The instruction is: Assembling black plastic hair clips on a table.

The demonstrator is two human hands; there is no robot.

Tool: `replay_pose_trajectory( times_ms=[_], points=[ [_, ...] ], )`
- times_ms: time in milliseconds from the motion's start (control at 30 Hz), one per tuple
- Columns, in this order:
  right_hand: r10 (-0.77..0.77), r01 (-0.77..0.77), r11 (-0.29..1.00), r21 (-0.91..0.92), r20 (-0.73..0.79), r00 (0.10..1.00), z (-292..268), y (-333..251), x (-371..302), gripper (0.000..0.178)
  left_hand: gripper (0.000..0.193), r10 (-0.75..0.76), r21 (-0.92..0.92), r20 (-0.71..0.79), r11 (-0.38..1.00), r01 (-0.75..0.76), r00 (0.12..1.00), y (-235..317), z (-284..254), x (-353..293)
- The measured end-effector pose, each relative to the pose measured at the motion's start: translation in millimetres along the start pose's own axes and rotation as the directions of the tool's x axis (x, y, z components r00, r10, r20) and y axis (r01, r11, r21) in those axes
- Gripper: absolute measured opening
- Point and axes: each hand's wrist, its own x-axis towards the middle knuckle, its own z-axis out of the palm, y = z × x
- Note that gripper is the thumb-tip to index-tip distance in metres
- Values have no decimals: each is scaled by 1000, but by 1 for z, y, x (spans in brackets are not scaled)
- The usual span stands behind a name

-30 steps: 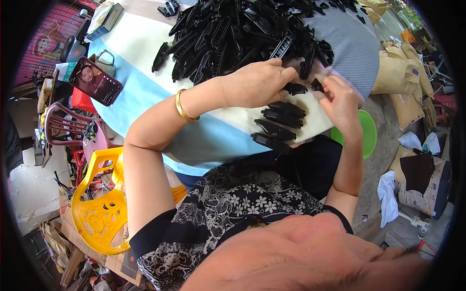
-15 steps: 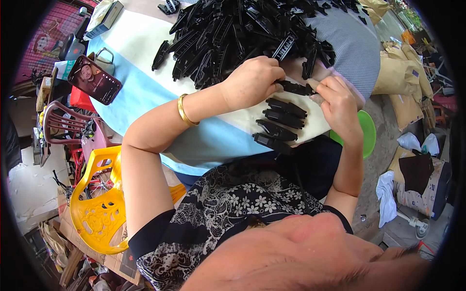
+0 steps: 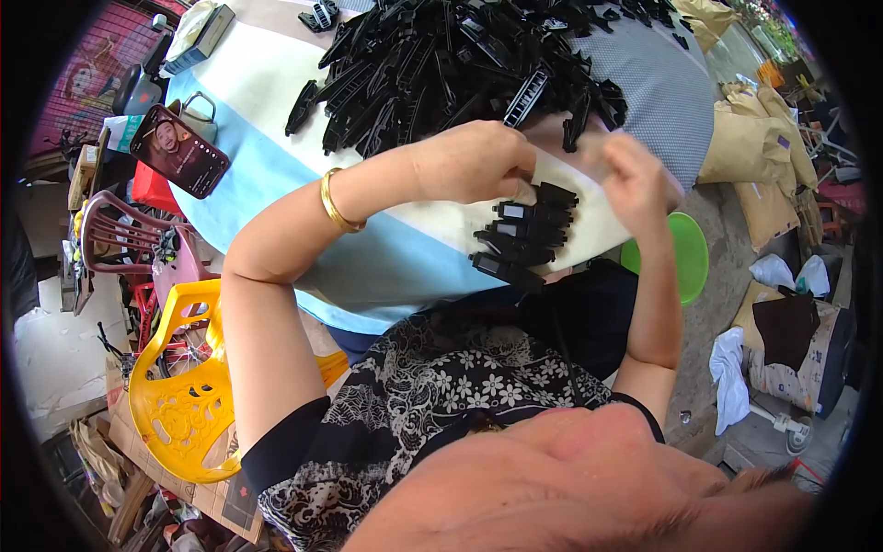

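My left hand, with a gold bangle above its wrist, is over the table with its fingers closed at the end of a black plastic part. That part lies at the far end of a short row of similar black parts, set side by side near the table's front edge. My right hand is lifted to the right of the row, apart from it. Its fingers look bent but are smeared by motion, so whether they hold anything is unclear. Beyond both hands is a large heap of loose black plastic parts.
A phone playing a video leans at the table's left edge, near a tissue box. A yellow plastic chair stands at left. A green basin is below the table's right edge, and brown sacks are stacked farther right.
My right hand has come off the black part that both hands were holding. My left hand has moved slightly nearer, and that part appears to have come down at the row's far end.
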Motion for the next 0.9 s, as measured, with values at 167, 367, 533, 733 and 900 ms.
replay_pose_trajectory(
  times_ms=[167, 367, 533, 733, 900],
  points=[
    [-107, -5, 879, -477, -208, 972, 5, 28, 23, 28, 19, 471, 654, -368, 744, -137, 801, -17, 10, 38],
    [4, -104, 889, -446, -220, 976, 7, 24, 23, 27, 24, 530, 815, -108, 532, -231, 841, -17, 11, 68],
    [69, -153, 957, -245, -318, 946, 1, 33, 15, 27, 16, 510, 720, -93, 628, -296, 855, 1, 22, 48],
    [136, -167, 975, -148, -198, 971, 3, 9, 10, 20, 23, 161, 288, -106, 949, -125, 981, -6, 21, 20],
    [-43, -48, 911, -410, -211, 977, 0, 14, 10, 23, 28, 131, 167, -161, 980, -104, 978, -6, 16, 2]
  ],
)
